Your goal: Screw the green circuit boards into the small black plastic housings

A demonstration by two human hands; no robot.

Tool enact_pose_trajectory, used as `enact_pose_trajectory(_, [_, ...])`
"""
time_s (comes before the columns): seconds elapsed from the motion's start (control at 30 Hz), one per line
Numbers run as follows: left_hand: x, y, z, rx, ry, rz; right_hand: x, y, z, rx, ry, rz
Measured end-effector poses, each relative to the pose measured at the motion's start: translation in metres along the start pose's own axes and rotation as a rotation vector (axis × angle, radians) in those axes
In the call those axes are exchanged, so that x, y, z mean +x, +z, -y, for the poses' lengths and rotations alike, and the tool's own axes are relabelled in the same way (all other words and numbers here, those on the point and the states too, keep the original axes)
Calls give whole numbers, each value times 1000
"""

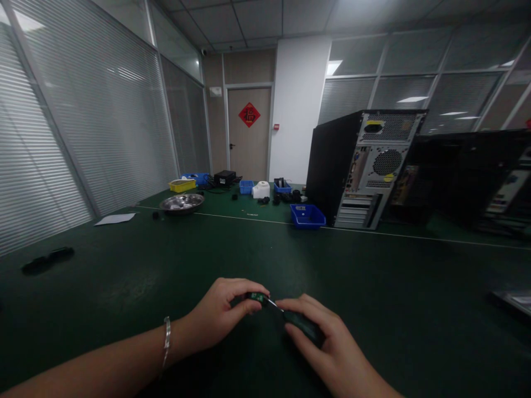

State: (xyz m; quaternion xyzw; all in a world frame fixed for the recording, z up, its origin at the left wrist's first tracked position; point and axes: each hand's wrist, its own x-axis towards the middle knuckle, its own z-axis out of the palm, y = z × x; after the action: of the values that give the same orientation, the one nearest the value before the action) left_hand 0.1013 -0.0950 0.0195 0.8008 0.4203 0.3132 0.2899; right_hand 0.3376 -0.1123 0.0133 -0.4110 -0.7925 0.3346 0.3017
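My left hand (219, 315), with a silver bracelet on its wrist, pinches a small green and black part (258, 298) just above the dark green table (124, 287). My right hand (327, 342) grips a screwdriver with a dark handle (302, 325). Its thin metal tip (274, 304) touches the small part. Both hands sit close together near the table's front edge. Fingers hide most of the part and the handle.
A black computer tower (357, 168) stands at the back right with its rear panel showing, more dark cases beside it. A blue bin (307, 215), a metal bowl (181, 203), a yellow tray (181, 185), a white sheet (115, 219) and black items (47, 260) lie around.
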Motion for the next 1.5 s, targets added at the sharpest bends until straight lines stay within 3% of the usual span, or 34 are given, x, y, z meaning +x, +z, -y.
enact_pose_trajectory(1.5, [2, 9, 4, -467, -137, 6, -1, 1, -1, 73, 2, -31])
